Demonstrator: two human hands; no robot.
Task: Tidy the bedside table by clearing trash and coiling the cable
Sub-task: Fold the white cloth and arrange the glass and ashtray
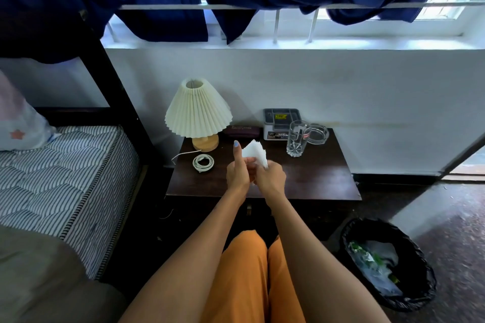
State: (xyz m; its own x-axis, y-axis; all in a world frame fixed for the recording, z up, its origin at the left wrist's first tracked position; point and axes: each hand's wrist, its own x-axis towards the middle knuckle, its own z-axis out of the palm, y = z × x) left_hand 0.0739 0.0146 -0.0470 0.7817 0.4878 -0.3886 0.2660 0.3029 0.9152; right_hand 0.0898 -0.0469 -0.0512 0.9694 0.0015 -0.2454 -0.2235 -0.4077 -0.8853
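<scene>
A white tissue [254, 151] is held up above the middle of the dark wooden bedside table [315, 181]. My left hand [237, 174] grips its lower left side with the thumb raised. My right hand [270, 178] pinches its lower right edge. A white cable [203, 162] lies coiled on the table's left side, in front of the lamp; a loose strand runs from it off the left edge. A black-lined trash bin [388, 265] stands on the floor at the lower right with plastic wrappers inside.
A pleated cream lamp [198, 110] stands at the table's back left. A dark case [242, 130], a small organiser box [280, 123], a glass tumbler [298, 139] and a glass ashtray [317, 134] line the back. A striped mattress [65, 181] lies left.
</scene>
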